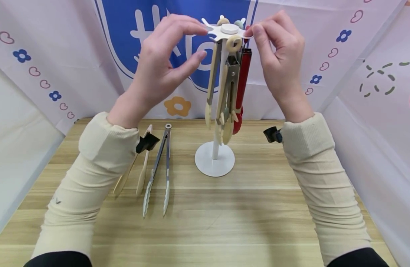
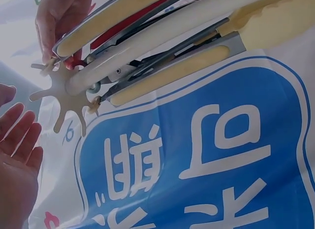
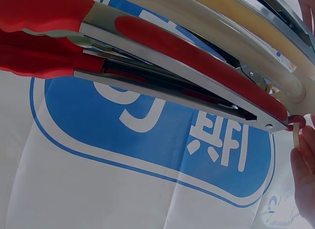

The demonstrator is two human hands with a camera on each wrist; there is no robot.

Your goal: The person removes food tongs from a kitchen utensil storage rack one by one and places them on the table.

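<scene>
A white rack (image 1: 214, 159) with a round base and a star-shaped top of several prongs carries hanging kitchen tongs. Red tongs (image 1: 243, 79), with red scalloped tips and a red pull ring, hang on its right side. Beside them are cream-handled tongs (image 1: 232, 74). My right hand (image 1: 281, 55) pinches a prong tip at the red ring with thumb and finger. My left hand (image 1: 169, 55) is held at the other side of the top, thumb spread from the fingers. In the left wrist view, the left fingers (image 2: 22, 135) stand apart from the prongs.
Metal tongs with white scalloped tips (image 1: 167, 167) lie spread on the wooden table (image 1: 258, 222), left of the base. Wooden tongs (image 1: 143, 174) lie farther left, partly behind my left sleeve. A printed cloth (image 1: 118, 37) hangs behind the rack.
</scene>
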